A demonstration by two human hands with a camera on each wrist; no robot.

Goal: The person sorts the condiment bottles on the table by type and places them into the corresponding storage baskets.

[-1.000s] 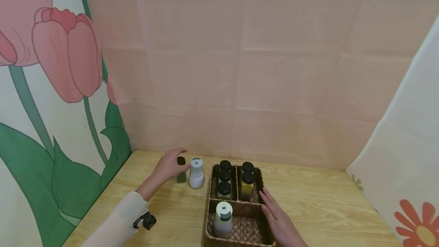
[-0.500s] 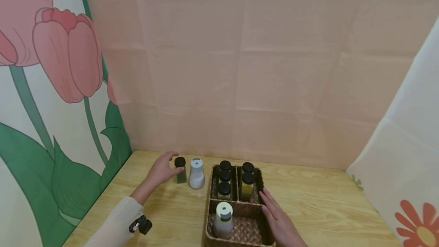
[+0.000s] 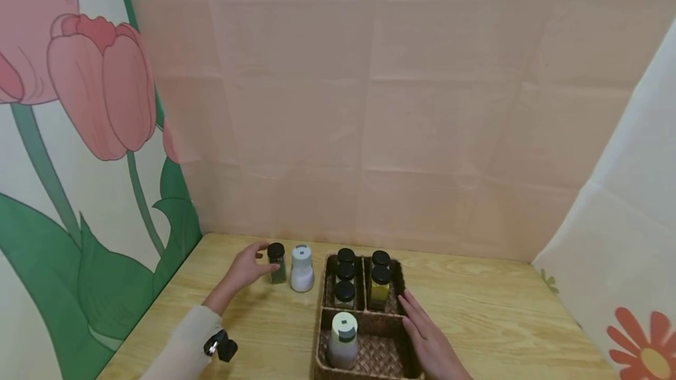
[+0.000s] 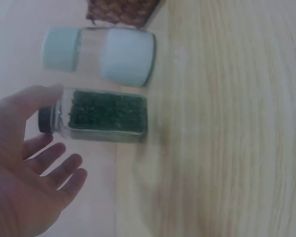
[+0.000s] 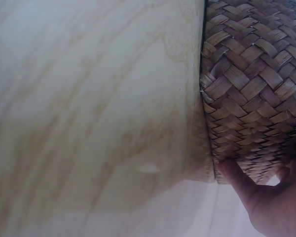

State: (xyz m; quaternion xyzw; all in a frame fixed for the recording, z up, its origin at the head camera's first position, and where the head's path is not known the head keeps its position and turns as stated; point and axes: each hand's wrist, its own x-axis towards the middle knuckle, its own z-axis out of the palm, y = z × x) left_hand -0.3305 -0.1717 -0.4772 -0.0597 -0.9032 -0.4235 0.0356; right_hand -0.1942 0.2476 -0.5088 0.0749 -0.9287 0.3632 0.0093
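My left hand (image 3: 247,267) is at a small glass jar of green dried herbs (image 3: 277,272) with a black lid, standing on the table. In the left wrist view, the thumb lies along the neck of the herb jar (image 4: 108,112), while the relaxed fingers spread below it; whether they touch the glass cannot be told. A white-topped shaker (image 3: 302,271) stands just right of the jar. My right hand (image 3: 430,339) rests with extended fingers against the right side of a woven basket (image 3: 388,325); the right wrist view shows fingers on its woven wall (image 5: 256,89).
The basket has three compartments. Black-lidded jars (image 3: 345,292) stand in the back left one, and two more, including a yellow-filled jar (image 3: 379,291), in the back right. A second white-topped shaker (image 3: 343,345) is in the front one. A pink cloth wall (image 3: 369,133) rises behind the table.
My left hand has drawn back left and slightly lower, so that more of the herb jar shows. The right hand has stayed at the basket.
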